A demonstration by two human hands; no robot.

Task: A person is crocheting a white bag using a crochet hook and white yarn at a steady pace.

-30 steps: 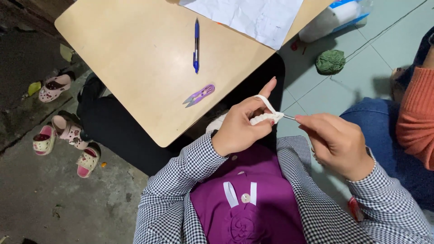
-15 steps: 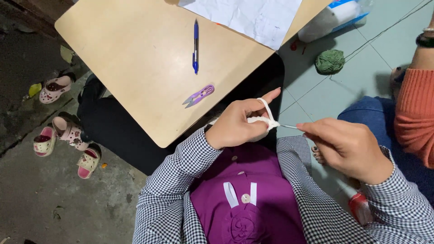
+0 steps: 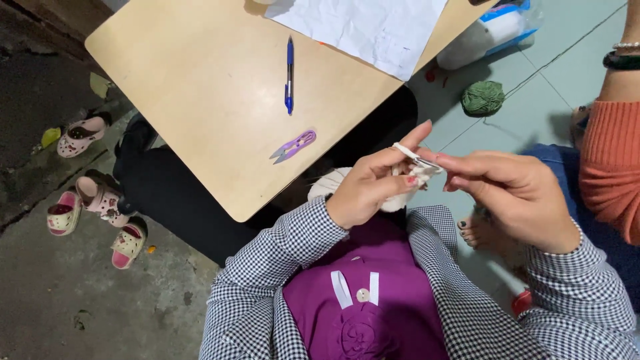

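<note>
The left hand [image 3: 370, 190] has white yarn [image 3: 408, 151] looped over its raised forefinger, the other fingers curled in over a small white worked piece [image 3: 400, 199] — probably crochet, though it is mostly hidden behind the knuckles. The right hand [image 3: 517, 193] meets it just beside those fingertips, thumb and forefinger pinched together on the same strand. Beyond the fingers, on the light wooden table [image 3: 200, 100], lie purple thread snips [image 3: 293, 146], a blue pen [image 3: 289, 65] and a white paper sheet [image 3: 367, 27]. Off to the right of the fingers — well apart — a green yarn ball [image 3: 483, 98] sits on the floor.
</note>
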